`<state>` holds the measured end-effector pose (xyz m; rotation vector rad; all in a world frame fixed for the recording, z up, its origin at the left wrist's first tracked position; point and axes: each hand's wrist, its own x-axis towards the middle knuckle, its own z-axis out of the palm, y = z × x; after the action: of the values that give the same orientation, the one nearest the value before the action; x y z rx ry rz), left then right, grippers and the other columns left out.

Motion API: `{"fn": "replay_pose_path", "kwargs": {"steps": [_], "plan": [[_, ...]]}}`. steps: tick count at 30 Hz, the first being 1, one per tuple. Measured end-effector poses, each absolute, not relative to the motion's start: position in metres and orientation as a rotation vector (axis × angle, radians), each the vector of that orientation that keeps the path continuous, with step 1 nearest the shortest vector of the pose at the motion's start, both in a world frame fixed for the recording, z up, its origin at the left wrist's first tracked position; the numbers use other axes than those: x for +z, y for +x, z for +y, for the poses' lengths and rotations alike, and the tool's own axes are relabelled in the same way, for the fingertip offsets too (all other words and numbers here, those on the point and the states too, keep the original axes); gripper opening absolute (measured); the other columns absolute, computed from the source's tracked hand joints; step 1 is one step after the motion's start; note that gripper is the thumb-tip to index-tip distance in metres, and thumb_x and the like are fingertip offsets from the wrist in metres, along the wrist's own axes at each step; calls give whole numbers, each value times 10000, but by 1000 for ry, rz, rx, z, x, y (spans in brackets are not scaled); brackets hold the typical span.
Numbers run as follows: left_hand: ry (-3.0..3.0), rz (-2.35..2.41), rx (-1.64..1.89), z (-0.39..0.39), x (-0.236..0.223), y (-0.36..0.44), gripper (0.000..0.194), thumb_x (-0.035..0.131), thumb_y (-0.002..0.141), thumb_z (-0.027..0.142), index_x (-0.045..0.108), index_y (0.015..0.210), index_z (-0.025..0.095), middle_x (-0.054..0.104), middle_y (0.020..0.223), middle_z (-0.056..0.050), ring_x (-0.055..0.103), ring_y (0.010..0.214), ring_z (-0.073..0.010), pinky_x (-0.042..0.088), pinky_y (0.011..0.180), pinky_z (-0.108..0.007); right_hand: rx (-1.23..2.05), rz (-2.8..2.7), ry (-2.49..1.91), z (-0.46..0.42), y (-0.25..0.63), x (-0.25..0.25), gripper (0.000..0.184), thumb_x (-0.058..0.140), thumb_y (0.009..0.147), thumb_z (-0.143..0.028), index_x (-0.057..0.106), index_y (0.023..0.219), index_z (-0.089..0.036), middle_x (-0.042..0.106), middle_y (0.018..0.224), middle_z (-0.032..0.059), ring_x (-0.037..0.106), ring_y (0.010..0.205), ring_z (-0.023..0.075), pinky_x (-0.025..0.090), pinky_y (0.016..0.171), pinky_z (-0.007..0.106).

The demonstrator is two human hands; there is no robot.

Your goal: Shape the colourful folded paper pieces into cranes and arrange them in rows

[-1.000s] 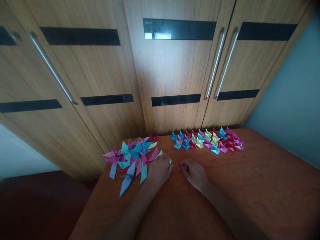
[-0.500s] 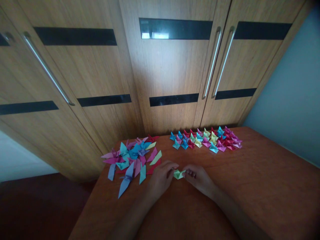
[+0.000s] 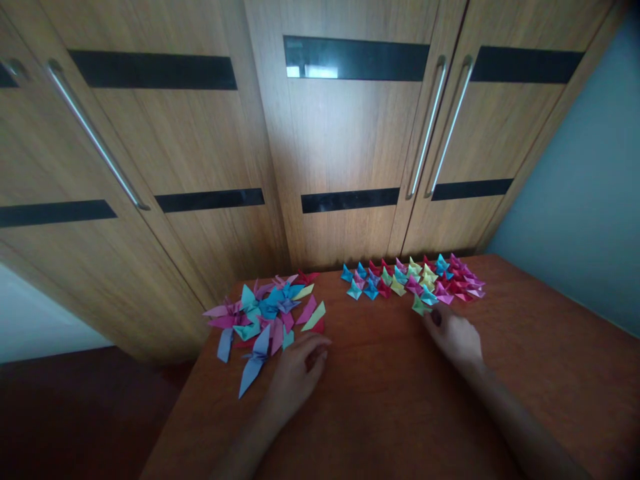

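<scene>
A loose pile of flat folded paper pieces point(image 3: 265, 313) in blue, pink, purple and green lies at the table's back left. Rows of small puffed paper shapes point(image 3: 415, 279) in mixed colours stand at the back middle. My left hand point(image 3: 297, 370) rests on the table just right of the loose pile, fingers curled under, nothing visible in them. My right hand point(image 3: 453, 333) reaches toward the rows, its fingertips pinched on a green paper shape point(image 3: 419, 305) at the front edge of the rows.
The reddish wooden table point(image 3: 380, 400) stands against wooden cupboard doors point(image 3: 340, 147) with long metal handles point(image 3: 427, 127). A grey-blue wall point(image 3: 585, 200) is on the right. Dark floor point(image 3: 75, 413) shows off the table's left edge.
Both hands held the green shape together at the table's middle. Now my right hand has carried it right and back to the rows, and my left hand has drawn back beside the loose pile.
</scene>
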<state>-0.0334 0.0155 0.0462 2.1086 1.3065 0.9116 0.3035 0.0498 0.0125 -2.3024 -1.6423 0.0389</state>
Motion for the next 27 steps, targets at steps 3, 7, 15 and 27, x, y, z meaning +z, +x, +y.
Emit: {"fn": "replay_pose_path", "kwargs": {"steps": [3,7,15,27], "plan": [[2081,1359,940,16,46,-41,214,490,820,167,651,947,230,679,972,-27,622,868,-179,501,795,-316,71,-1653,-2381,58,304,13,324,374,878,-464,592,967,-240,676,921,73,641,780,230,391,583,273],[2065,1380,977,17,45,-43,212,496,822,163,650,949,234,681,986,-22,626,887,-176,500,803,-308,66,-1629,-2429,68,297,12,363,342,881,-487,595,989,-251,668,937,83,644,815,254,441,641,319],[2089,1380,967,15,43,-41,219,483,833,151,640,961,234,676,996,-19,624,913,-171,491,828,-301,34,-1638,-2432,77,292,7,369,328,884,-488,557,1007,-226,658,945,96,645,811,281,454,646,361],[2392,1942,737,42,64,-75,241,476,863,213,616,1059,224,639,1081,-52,602,975,-215,471,834,-311,116,-1821,-2171,53,251,18,260,411,890,-427,573,839,-231,656,792,31,612,682,165,309,535,232]]}}
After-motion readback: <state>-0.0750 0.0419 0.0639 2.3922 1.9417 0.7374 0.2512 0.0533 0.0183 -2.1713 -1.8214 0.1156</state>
